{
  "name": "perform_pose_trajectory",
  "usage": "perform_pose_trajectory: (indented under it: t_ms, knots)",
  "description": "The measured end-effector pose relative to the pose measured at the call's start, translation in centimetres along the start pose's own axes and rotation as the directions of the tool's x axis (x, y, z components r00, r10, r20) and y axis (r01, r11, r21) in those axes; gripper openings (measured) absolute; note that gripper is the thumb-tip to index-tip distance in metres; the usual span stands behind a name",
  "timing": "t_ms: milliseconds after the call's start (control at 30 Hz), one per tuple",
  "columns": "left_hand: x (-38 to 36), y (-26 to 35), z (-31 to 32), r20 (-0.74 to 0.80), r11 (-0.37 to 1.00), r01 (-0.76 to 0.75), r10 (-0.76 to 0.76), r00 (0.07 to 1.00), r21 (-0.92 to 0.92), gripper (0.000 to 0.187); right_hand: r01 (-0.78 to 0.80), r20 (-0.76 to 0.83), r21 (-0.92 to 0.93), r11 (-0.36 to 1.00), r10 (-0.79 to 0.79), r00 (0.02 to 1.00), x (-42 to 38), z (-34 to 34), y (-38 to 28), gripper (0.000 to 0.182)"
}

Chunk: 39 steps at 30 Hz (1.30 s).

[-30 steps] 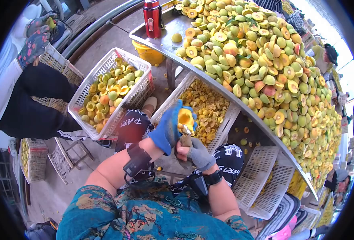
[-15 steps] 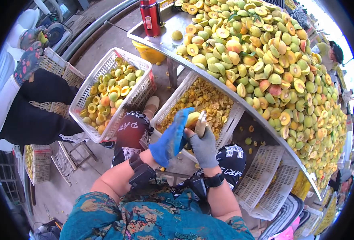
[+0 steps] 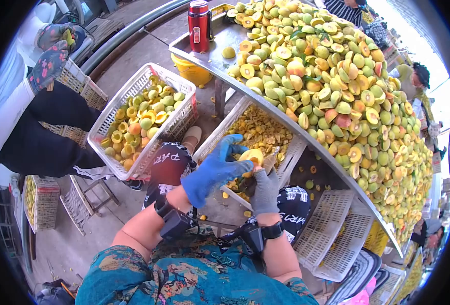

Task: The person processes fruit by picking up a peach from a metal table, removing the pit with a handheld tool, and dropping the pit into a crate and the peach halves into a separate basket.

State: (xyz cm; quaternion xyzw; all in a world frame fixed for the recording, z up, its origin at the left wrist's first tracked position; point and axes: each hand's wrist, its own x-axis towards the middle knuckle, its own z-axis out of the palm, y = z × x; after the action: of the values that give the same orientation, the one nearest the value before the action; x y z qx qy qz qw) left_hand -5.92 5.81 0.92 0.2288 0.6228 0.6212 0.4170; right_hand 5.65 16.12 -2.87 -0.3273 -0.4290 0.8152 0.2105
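My left hand (image 3: 215, 170), in a blue glove, has its fingers around the left side of a yellow peach half (image 3: 251, 157), cut face up. On the fruit's right, my right hand (image 3: 265, 190), in a grey fingerless glove, touches it with bare fingertips. A pale tool (image 3: 269, 161) rises from my right hand; its tip is hard to make out. Below both hands is a white crate (image 3: 220, 133) of small yellow pieces. Halved fruit is heaped (image 3: 331, 86) on the metal table (image 3: 286, 121) beyond.
To the left stands a white crate (image 3: 103, 119) of fruit halves. A red flask (image 3: 199, 30) is on the table corner, above a yellow bucket (image 3: 192, 71). Empty crates (image 3: 326, 223) lean at lower right. Another person's gloved hand (image 3: 49, 66) is at upper left.
My left hand has turned and spread around the fruit, whose cut face now shows. The tool in my right hand has tilted and dropped lower. The view has shifted slightly.
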Motion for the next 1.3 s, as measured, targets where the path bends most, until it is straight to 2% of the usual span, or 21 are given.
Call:
perform_pose_trajectory:
  t_ms: [33, 67, 133, 167, 200, 233, 267, 300, 333, 367, 400, 433, 500, 533, 567, 633, 733, 900, 967, 1133, 1300]
  knots:
    - [0.0, -1.2, 0.0, -0.045, 0.987, -0.127, 0.123, 0.991, -0.095, 0.061, 0.011, -0.002, -0.006, 1.0, -0.011, 1.0, -0.5, 0.5, 0.3, 0.032]
    - [0.1, -2.0, 0.5, -0.011, 0.963, -0.184, 0.185, 0.983, -0.195, 0.069, -0.021, -0.023, 0.052, 0.998, 0.022, 1.0, -1.0, 0.9, 0.9, 0.032]
    - [-0.9, -2.5, 1.2, -0.033, 0.96, -0.197, 0.194, 0.98, -0.198, 0.065, -0.131, 0.002, 0.204, 0.97, 0.134, 0.991, -2.4, 1.8, 1.4, 0.03]
    - [-1.3, -2.3, 1.4, -0.063, 0.96, -0.202, 0.193, 0.979, -0.196, 0.062, -0.127, 0.005, 0.198, 0.972, 0.128, 0.992, -2.9, 2.3, 1.2, 0.03]
    - [-1.5, -2.0, 1.6, -0.101, 0.938, -0.27, 0.254, 0.962, -0.215, 0.057, -0.185, 0.057, 0.265, 0.946, 0.177, 0.983, -3.5, 2.9, 0.9, 0.031]
    - [-1.8, -1.7, 1.3, -0.106, 0.935, -0.279, 0.262, 0.959, -0.218, 0.057, -0.245, 0.113, 0.327, 0.913, 0.22, 0.969, -3.9, 3.4, 0.5, 0.032]
    - [-2.0, -1.5, 0.8, -0.129, 0.94, -0.205, 0.175, 0.976, -0.273, 0.057, -0.245, 0.116, 0.21, 0.947, 0.224, 0.968, -4.3, 2.9, 0.3, 0.036]
    - [-2.3, -1.2, 0.2, -0.147, 0.936, -0.129, 0.085, 0.986, -0.328, 0.056, -0.243, 0.123, 0.201, 0.949, 0.221, 0.967, -4.6, 2.7, -0.2, 0.036]
    - [-2.3, -1.0, -0.6, -0.168, 0.948, -0.231, 0.197, 0.966, -0.217, 0.053, -0.171, 0.105, 0.0, 0.985, 0.17, 0.98, -5.1, 2.8, -0.8, 0.037]
    - [-2.6, -0.7, -1.4, -0.175, 0.946, -0.24, 0.204, 0.963, -0.217, 0.053, -0.092, 0.101, -0.201, 0.975, 0.114, 0.988, -5.3, 2.8, -1.2, 0.038]
    - [-2.9, -0.2, -2.2, -0.146, 0.963, -0.161, 0.131, 0.981, -0.215, 0.053, 0.034, 0.093, -0.348, 0.937, -0.001, 0.996, -5.3, 2.7, -1.4, 0.037]
    - [-3.3, 0.4, -2.8, -0.116, 0.974, -0.081, 0.057, 0.992, -0.212, 0.053, 0.04, 0.101, -0.352, 0.935, -0.004, 0.995, -5.5, 2.7, -1.8, 0.037]
    - [-4.1, 1.1, -3.1, -0.1, 0.981, -0.103, 0.087, 0.991, -0.165, 0.052, 0.369, 0.246, -0.648, 0.666, -0.276, 0.929, -6.1, 2.6, -2.8, 0.034]
    - [-4.5, 1.7, -3.1, -0.081, 0.993, -0.037, 0.027, 0.996, -0.116, 0.051, 0.428, 0.269, -0.705, 0.566, -0.345, 0.899, -6.1, 2.7, -2.9, 0.029]
    - [-4.9, 2.3, -3.2, -0.065, 0.997, 0.029, -0.034, 0.997, -0.066, 0.05, 0.431, 0.272, -0.705, 0.563, -0.347, 0.898, -6.3, 2.8, -3.1, 0.029]
    - [-5.7, 3.2, -3.2, -0.061, 0.999, 0.032, -0.032, 0.998, 0.002, 0.05, 0.535, 0.35, -0.758, 0.373, -0.459, 0.817, -6.7, 3.1, -3.5, 0.03]
    - [-6.3, 3.4, -3.1, -0.054, 0.993, -0.002, 0.008, 0.999, 0.115, 0.049, 0.599, 0.422, -0.756, 0.263, -0.503, 0.754, -7.4, 3.9, -4.2, 0.032]
    - [-6.3, 3.5, -3.2, -0.018, 0.979, -0.014, 0.018, 1.0, 0.203, 0.046, 0.597, 0.435, -0.767, 0.234, -0.496, 0.752, -7.7, 4.2, -4.2, 0.031]
    - [-5.9, 2.8, -3.2, -0.019, 0.928, -0.178, 0.195, 0.981, 0.327, 0.04, 0.582, 0.414, -0.78, 0.231, -0.507, 0.756, -7.7, 4.3, -4.0, 0.03]
    - [-5.8, 3.4, -2.5, -0.095, 0.841, -0.147, 0.228, 0.969, 0.52, 0.036, 0.588, 0.421, -0.798, 0.133, -0.575, 0.702, -5.7, 3.7, -2.7, 0.027]
    - [-4.8, 2.3, -3.2, -0.151, 0.77, -0.131, 0.284, 0.947, 0.625, 0.035, 0.565, 0.401, -0.8, 0.202, -0.519, 0.755, -2.9, 3.3, -1.2, 0.026]
